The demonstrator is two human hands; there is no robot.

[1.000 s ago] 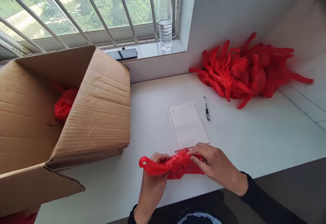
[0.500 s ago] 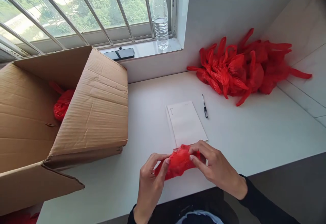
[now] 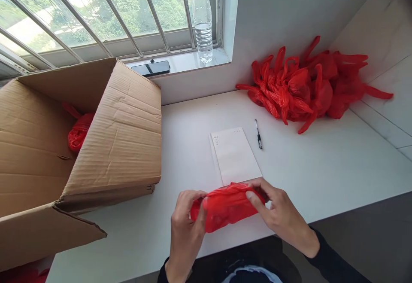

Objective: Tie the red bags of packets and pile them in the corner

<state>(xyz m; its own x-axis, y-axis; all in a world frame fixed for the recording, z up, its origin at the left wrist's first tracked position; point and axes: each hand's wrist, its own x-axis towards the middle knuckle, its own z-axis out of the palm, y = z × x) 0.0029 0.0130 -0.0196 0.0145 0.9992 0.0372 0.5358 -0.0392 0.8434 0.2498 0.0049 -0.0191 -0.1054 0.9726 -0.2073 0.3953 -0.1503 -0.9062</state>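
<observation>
Close to the table's front edge, I hold a red plastic bag (image 3: 230, 208) between both hands, rolled into a wide bundle. My left hand (image 3: 188, 225) grips its left end, thumb in front and fingers behind. At the other end my right hand (image 3: 277, 203) pinches the bag the same way, with some fingertips hidden behind it. What the bundle contains, if anything, cannot be made out. Just behind it lies a white notepad (image 3: 236, 156) with small marks along its top, its near edge partly covered by the bag.
A black pen (image 3: 259, 135) lies right of the notepad. Several red plastic bags (image 3: 296, 85) are heaped against the wall. On the left stands an open cardboard box (image 3: 119, 132) with a red bundle (image 3: 79, 132) inside. The windowsill holds a phone (image 3: 151, 68) and a water bottle (image 3: 203, 29).
My hands have moved slightly apart, and the red bag between them has become wider and smoother. Everything else stays in place.
</observation>
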